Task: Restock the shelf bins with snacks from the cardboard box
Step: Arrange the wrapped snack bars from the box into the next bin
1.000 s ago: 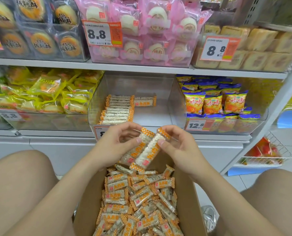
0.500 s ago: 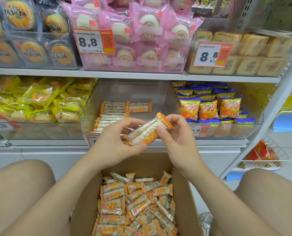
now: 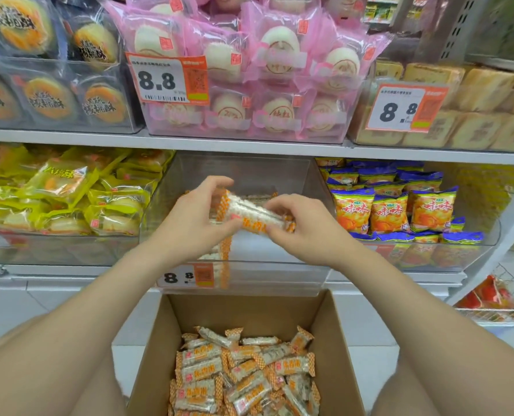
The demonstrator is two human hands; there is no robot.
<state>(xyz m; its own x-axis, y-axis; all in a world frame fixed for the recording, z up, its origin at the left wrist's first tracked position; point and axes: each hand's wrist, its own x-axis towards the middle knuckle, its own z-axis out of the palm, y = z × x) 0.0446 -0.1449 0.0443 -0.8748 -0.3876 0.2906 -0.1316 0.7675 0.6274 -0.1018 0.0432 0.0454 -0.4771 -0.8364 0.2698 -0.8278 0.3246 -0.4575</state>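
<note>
An open cardboard box stands between my knees, holding several orange-and-white wrapped snack bars. Above it, a clear shelf bin on the middle shelf has a few of the same bars stacked at its left side. My left hand and my right hand together grip a small bundle of snack bars, held over the inside of this bin. The left hand's fingers curl over the bundle's left end; the right hand pinches its right end.
A yellow-pack bin sits left of the clear bin and an orange-and-blue chip bin sits right. The upper shelf holds pink bun packs, dark pastry packs and tan cakes. A wire basket stands at floor level on the right.
Both hands rose from just above the box and carried the bundle of bars forward into the clear bin. The view tilted up towards the shelves.
</note>
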